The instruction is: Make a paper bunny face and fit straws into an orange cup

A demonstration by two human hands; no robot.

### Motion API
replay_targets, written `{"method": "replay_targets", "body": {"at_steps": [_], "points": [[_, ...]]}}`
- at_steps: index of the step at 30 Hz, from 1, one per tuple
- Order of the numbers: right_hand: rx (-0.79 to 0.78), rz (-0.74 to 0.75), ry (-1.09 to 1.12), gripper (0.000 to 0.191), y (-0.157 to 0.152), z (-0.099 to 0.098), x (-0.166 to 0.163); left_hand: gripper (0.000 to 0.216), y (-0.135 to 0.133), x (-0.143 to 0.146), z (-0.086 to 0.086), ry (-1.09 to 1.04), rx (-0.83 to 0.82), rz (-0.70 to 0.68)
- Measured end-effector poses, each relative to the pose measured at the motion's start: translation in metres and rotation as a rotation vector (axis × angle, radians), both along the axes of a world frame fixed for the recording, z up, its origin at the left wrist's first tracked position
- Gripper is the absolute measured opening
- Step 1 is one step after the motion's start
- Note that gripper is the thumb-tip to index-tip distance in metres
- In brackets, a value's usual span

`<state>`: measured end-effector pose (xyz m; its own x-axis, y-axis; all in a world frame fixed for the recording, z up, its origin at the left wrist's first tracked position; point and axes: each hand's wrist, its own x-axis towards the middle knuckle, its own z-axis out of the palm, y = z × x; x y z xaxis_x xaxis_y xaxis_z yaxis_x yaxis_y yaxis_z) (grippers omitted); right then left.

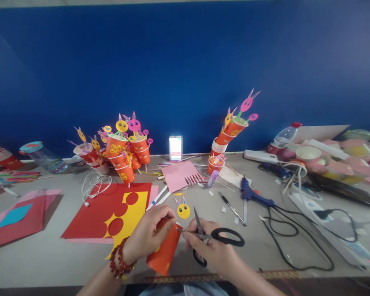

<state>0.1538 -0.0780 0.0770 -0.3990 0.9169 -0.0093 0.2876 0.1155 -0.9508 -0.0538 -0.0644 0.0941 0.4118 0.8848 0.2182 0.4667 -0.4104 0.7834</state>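
At the table's front, an orange-red paper cup (164, 249) lies tilted, its rim toward the far side. My left hand (149, 230) is closed around the cup near the rim. Black-handled scissors (200, 234) are gripped in my right hand (211, 244), around the blades rather than by the finger loops. The blades stand apart; one points up and the other's tip meets the cup just under its rim. Just beyond both hands, a yellow paper bunny face (183, 211) lies flat on the table.
Red and yellow cut paper sheets (92, 220) lie left, a pink fringed sheet (180, 174) ahead. Decorated cup stacks (120, 154) stand along the blue wall. To the right are a pen (231, 207), a blue glue gun (253, 195), its black cable and a white power strip (329, 230).
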Motion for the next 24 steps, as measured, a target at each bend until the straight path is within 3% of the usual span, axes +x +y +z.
{"method": "replay_targets", "body": {"at_steps": [8, 13, 17, 24], "points": [[0.399, 0.127, -0.242, 0.029, 0.004, 0.009, 0.002, 0.015, 0.001, 0.004, 0.005, 0.037, 0.014, -0.075], [0.679, 0.357, -0.263, 0.029, 0.014, 0.008, 0.008, 0.015, 0.004, 0.001, 0.004, 0.098, -0.034, -0.147], [0.734, 0.492, -0.205, 0.032, 0.024, 0.012, 0.013, 0.013, 0.009, 0.001, 0.004, 0.094, -0.063, -0.224], [0.657, 0.634, -0.118, 0.037, 0.035, 0.02, 0.016, 0.012, 0.015, 0.004, 0.006, 0.088, -0.081, -0.359]]}}
